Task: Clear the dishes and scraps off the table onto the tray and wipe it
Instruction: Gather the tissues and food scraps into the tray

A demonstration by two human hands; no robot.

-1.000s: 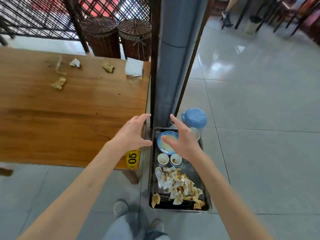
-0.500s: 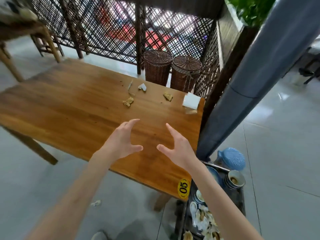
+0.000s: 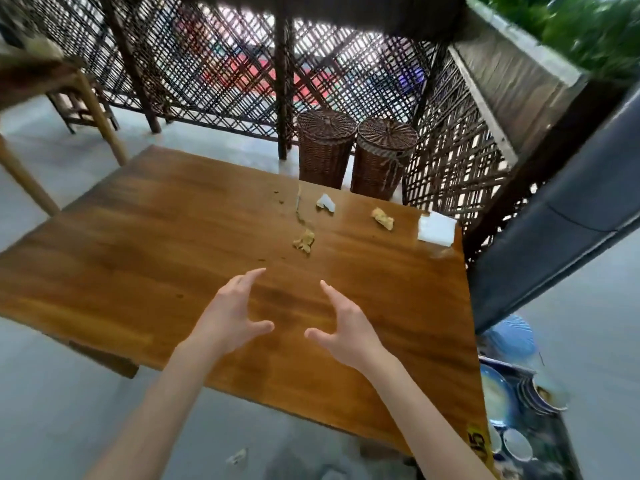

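Both hands have advanced from the tray side to hover over the brown plank table: the left hand and right hand are each spread, fingers loosely curved, holding nothing. Three crumpled scraps lie apart toward the far edge: one yellowish lump, one white wad, one tan wad. One flat white paper napkin sits at the far right corner. Blue-rimmed stacked dishes rest in the dark metal tray on the floor, right. Two lidded wicker baskets stand behind.
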